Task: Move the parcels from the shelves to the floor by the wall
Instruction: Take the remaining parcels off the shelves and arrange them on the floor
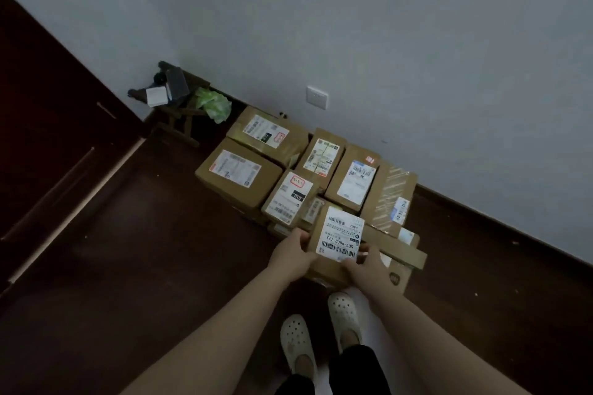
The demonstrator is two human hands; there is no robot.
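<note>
A small cardboard parcel with a white barcode label is held over the near edge of a pile of parcels on the dark floor by the wall. My left hand grips its left side, thumb on top. My right hand grips its near right corner. Under it lies a flat brown box. Behind it stand several labelled cardboard boxes, among them a large one at the left and a taped one at the right.
The pale wall carries a white socket plate. A small wooden stool with a green bag stands in the corner. Dark wooden door panels run along the left. My two white clogs stand just before the pile.
</note>
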